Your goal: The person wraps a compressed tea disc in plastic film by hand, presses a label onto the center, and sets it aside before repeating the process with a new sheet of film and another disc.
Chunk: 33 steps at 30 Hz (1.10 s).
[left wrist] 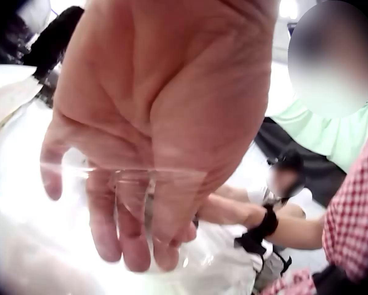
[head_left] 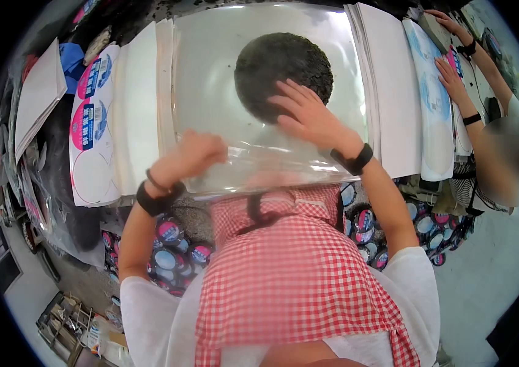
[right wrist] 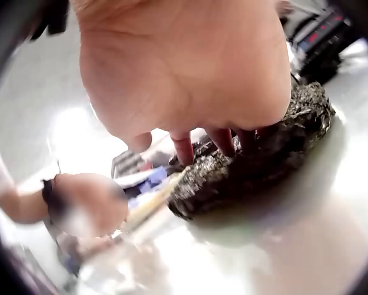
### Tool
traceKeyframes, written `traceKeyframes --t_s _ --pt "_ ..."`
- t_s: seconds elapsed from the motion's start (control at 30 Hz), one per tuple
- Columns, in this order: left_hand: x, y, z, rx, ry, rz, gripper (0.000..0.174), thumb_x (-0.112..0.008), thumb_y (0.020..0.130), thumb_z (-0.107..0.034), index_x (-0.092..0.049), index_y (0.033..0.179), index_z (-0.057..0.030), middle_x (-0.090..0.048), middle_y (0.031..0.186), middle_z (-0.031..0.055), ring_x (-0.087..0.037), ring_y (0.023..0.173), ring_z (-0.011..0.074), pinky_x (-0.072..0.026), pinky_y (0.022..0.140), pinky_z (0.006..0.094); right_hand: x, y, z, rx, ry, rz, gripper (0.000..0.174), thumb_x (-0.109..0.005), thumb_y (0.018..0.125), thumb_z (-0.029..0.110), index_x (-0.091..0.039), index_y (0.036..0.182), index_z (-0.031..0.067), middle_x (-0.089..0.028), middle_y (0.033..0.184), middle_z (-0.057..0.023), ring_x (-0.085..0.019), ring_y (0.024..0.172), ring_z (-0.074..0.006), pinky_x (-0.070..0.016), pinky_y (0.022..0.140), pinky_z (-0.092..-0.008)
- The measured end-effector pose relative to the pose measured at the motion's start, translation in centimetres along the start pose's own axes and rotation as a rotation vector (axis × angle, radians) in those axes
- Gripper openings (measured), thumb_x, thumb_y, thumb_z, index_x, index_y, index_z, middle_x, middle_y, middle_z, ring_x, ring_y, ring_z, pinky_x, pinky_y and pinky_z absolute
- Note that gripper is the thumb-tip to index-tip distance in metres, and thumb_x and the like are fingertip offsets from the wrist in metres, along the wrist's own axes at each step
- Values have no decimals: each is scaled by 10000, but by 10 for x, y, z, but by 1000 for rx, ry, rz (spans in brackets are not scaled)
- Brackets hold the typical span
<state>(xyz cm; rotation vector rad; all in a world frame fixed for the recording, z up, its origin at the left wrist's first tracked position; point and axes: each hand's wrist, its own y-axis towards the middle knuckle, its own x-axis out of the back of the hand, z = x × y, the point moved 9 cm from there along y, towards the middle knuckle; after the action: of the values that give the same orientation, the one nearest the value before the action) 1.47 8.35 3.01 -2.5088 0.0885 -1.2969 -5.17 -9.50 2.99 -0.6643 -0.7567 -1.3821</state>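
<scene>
A round, dark cake of what looks like dried seaweed (head_left: pixel 262 64) lies on the pale, glossy work surface. My right hand (head_left: pixel 316 119) reaches over its near edge with the fingers spread and fairly straight. In the right wrist view, those fingertips overlap the rough, flaky cake (right wrist: pixel 264 160). My left hand (head_left: pixel 195 156) is at the near left, blurred, with fingers bent at the edge of a clear plastic film (head_left: pixel 272 160). Seen from the left wrist, the film (left wrist: pixel 110 167) crosses over the fingers, and thumb and fingers come together on it.
Stacks of white sheets (head_left: pixel 388 92) flank the surface, with printed label sheets (head_left: pixel 91 122) on the left and another (head_left: pixel 434 104) on the right. Another person's hands (head_left: pixel 455 85) rest over the right one. Many round labelled packs (head_left: pixel 171 257) lie below the near edge.
</scene>
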Motion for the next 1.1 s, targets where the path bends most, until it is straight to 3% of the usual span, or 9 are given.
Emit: traceKeyframes --t_s 0.07,0.17,0.27,0.33,0.47,0.6,0.77,0.93,1.1 --pt "23 21 11 73 -49 91 120 -598 846 -228 -628 900 -126 -588 948 43 -578 956 247 -434 777 432 4 3 -3 -53 225 126 327 -602 874 408 -625 1035 124 -290 1497 -248 -165 1431 -395 -142 1143 -516" --pt "96 50 -26 52 508 -597 122 -655 837 -183 -633 937 -116 -599 960 53 -569 953 276 -419 796 440 6 6 -1 43 99 303 283 -637 842 365 -653 891 87 -293 1487 -270 -184 1417 -423 -200 1136 -485" --pt "70 44 -62 96 497 -1082 265 -691 810 -255 -633 993 -72 -599 1058 118 -556 1041 329 -409 907 464 12 13 -33 -81 315 309 232 -654 803 248 -650 778 17 -417 1438 -206 -526 1152 -347 -434 923 -395" --pt "37 69 -63 105 204 -1013 482 -706 781 -339 -580 1116 -15 -539 1180 191 -497 1127 378 -367 973 478 16 19 -45 -122 414 332 241 -640 807 227 -650 795 -13 -494 1394 -149 -627 867 -266 -481 774 -368" --pt "19 112 -45 269 136 -872 809 -692 776 -453 -416 1354 40 -371 1417 241 -341 1318 374 -321 1034 483 22 37 -42 -205 343 575 255 -620 835 235 -631 917 -6 -542 1277 -197 -599 985 -297 -474 822 -336" --pt "9 122 -34 387 177 -835 528 -527 936 -282 -411 1405 -71 -343 1453 159 -322 1321 341 -262 1068 492 169 -19 73 75 -133 -429 265 -663 792 97 -619 1043 22 -620 1102 -180 -628 948 -270 -486 825 -317" --pt "9 123 -25 441 124 -823 460 -500 943 -196 -448 1390 -99 -379 1416 118 -350 1280 341 -296 1053 483 159 -124 51 -419 176 -572 71 -655 800 -18 -655 871 -18 -661 866 -112 -637 760 -240 -518 716 -323" --pt "10 124 -24 429 93 -879 460 -481 947 -158 -429 1398 -80 -379 1404 133 -368 1249 350 -309 1041 485 35 -46 -30 -640 -177 -482 502 -618 864 272 -528 1260 -23 -419 1382 -255 -401 1280 -378 -335 1047 -481" --pt "11 122 -30 462 258 -841 552 -521 920 -211 -364 1426 -58 -251 1468 248 -275 1329 439 -273 1066 522 1 1 -22 -435 -370 -453 534 -559 886 282 -489 1328 -8 -267 1447 -338 -212 1383 -461 -212 1094 -584"
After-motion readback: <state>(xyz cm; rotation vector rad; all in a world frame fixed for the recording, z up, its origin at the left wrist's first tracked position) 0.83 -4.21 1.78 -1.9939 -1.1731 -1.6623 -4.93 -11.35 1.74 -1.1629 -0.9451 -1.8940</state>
